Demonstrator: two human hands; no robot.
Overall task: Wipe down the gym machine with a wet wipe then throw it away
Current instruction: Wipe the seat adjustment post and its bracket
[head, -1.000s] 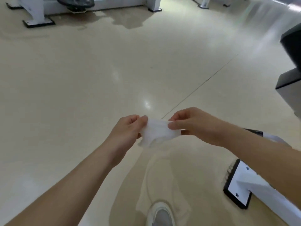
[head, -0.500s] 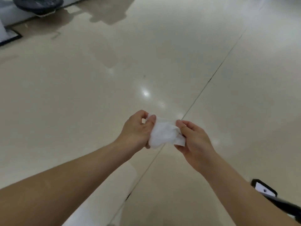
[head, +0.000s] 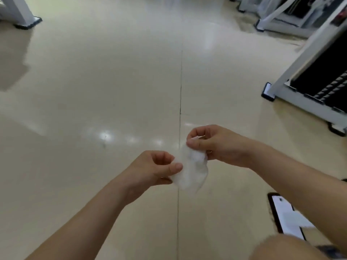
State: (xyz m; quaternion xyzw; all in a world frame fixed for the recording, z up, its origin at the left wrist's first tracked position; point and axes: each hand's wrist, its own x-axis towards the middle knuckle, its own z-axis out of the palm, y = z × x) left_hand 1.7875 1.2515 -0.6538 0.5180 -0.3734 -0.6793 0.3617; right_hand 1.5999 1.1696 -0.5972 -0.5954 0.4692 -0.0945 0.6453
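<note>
Crumpled wet wipe (head: 190, 168) held above the cream floor (head: 112, 81), between my hands. My left hand (head: 152, 168) pinches its lower edge; my right hand (head: 214, 145) pinches the top. Gym machine (head: 317, 76) stands far right.

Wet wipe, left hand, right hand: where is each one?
wet wipe (head: 189, 171): head view, middle of the crumpled white sheet.
left hand (head: 152, 169): head view, middle of the hand, behind the thumb.
right hand (head: 219, 145): head view, back of the hand.
</note>
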